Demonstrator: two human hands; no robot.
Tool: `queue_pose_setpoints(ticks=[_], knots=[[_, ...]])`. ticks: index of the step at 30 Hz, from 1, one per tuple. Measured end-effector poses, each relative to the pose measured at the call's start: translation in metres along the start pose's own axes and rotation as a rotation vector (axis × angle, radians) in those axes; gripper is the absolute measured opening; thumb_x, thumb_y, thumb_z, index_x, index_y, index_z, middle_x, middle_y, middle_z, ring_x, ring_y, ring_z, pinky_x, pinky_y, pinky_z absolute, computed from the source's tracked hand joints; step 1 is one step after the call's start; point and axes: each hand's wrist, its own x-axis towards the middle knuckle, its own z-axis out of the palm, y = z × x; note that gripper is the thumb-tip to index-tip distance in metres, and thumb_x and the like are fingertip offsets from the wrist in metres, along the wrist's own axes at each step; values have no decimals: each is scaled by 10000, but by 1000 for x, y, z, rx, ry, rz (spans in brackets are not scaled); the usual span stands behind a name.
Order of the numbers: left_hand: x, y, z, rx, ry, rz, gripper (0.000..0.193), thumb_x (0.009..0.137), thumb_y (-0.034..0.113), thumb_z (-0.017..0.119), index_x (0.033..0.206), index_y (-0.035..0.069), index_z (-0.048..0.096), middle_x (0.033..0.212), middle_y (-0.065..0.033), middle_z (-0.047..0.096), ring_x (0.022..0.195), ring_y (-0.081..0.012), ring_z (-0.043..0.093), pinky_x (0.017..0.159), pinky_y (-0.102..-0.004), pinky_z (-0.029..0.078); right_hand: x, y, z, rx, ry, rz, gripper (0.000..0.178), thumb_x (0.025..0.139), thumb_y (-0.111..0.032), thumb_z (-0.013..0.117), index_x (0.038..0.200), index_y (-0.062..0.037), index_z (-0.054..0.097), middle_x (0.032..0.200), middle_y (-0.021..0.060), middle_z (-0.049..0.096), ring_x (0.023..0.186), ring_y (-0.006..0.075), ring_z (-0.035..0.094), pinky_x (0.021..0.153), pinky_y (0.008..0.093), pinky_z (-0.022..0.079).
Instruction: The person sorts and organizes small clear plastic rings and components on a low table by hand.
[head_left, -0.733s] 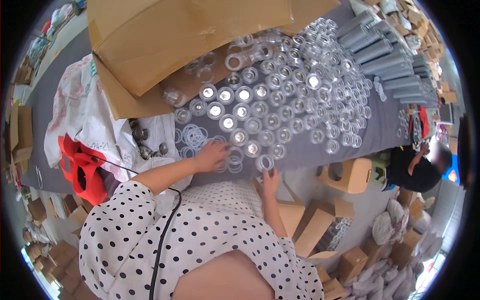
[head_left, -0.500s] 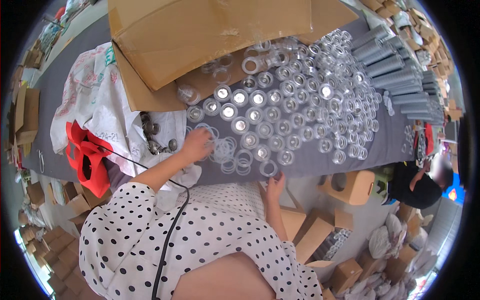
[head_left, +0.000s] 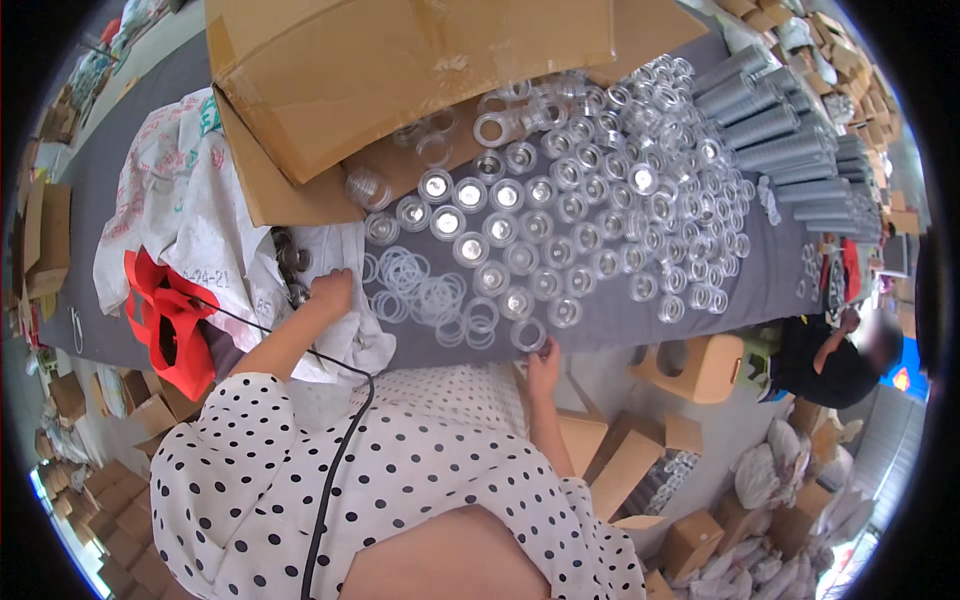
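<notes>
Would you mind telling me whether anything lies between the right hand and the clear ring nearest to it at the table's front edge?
Nothing visible does. The right hand is at the table's front edge with its fingertips right at the clear ring, which lies flat on the grey table. The other loose rings lie further left, out of the way.

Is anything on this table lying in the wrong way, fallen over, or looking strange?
Yes, one thing. One clear round cup lies tipped on its side on the cardboard flap, apart from the upright cups standing in rows on the grey table. Loose clear rings lie scattered between the left hand and right hand.
</notes>
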Motion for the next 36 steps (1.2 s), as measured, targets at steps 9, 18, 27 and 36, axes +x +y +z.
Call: queue_pose_setpoints(ticks=[9,18,27,36], knots=[[5,51,-66,-333,-59,416,322,581,295,692,787,64,603,904,-125,530,839,-269,557,704,-368,458,12,-13,-8,54,-80,143,454,698,32,453,1139,-48,386,719,75,487,558,141,533,469,247,442],[16,156,-25,-299,117,1035,241,702,208,610,900,71,593,1166,-72,480,837,-221,538,722,-368,432,18,-4,-12,53,-142,73,462,695,36,461,1145,-27,377,702,77,486,557,154,538,510,254,469],[9,159,-7,-20,94,1061,479,666,120,560,1133,78,461,1262,-111,405,699,-243,579,600,-383,456,12,-12,-12,13,-120,51,468,693,31,473,1148,-31,382,687,61,488,555,140,533,505,251,460],[-7,176,-1,-27,87,887,474,665,87,534,1127,32,445,1218,-155,412,632,-278,586,547,-399,465,14,-9,-14,-48,-142,72,469,695,32,475,1150,-38,384,695,66,498,565,143,538,521,253,464]])
